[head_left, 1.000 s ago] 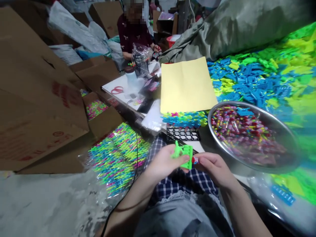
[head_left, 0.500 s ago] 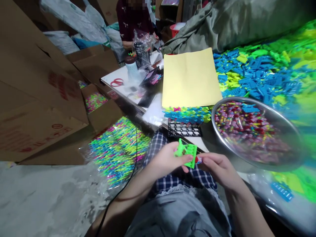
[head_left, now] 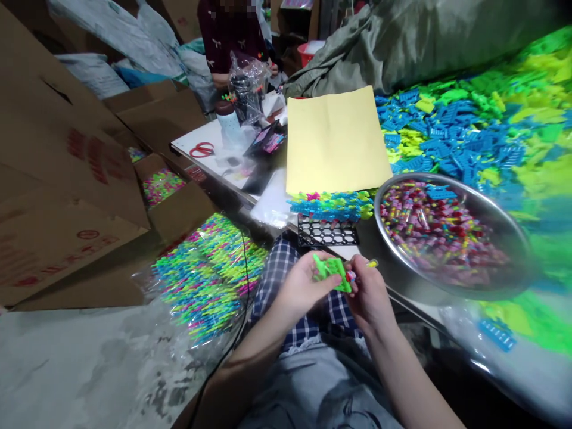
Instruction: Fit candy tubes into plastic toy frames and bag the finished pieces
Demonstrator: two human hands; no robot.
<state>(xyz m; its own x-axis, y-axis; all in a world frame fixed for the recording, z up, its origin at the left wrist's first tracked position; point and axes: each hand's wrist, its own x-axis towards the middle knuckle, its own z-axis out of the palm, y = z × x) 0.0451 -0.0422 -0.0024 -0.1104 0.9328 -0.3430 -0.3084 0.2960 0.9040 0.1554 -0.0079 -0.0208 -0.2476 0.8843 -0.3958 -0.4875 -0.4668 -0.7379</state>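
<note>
My left hand point(head_left: 300, 287) is closed on a bright green plastic toy piece point(head_left: 333, 271) with a slatted part, held above my lap. Close against its right side, my right hand point(head_left: 370, 293) pinches a small clear tube with a yellow end point(head_left: 372, 263). A red and white bit point(head_left: 351, 276) shows between the green piece and my right fingers; whether it belongs to the tube I cannot tell. Right of my hands stands a metal bowl point(head_left: 383, 229) full of similar small pink, red and yellow tubes, with a blue slatted piece point(head_left: 440, 192) on top.
Beyond my hands lie a black grid tray point(head_left: 328, 233), a row of coloured pieces point(head_left: 330, 206) and yellow card point(head_left: 337, 143). Blue and green pieces point(head_left: 456, 134) are heaped at right. Bagged pieces point(head_left: 214, 268) and cartons point(head_left: 67, 179) fill the left. A person point(head_left: 232, 39) sits across.
My right hand has turned and curled in closer to the green piece, and a yellow tube end now shows above its fingers. The green piece has tilted. The whole view has shifted slightly.
</note>
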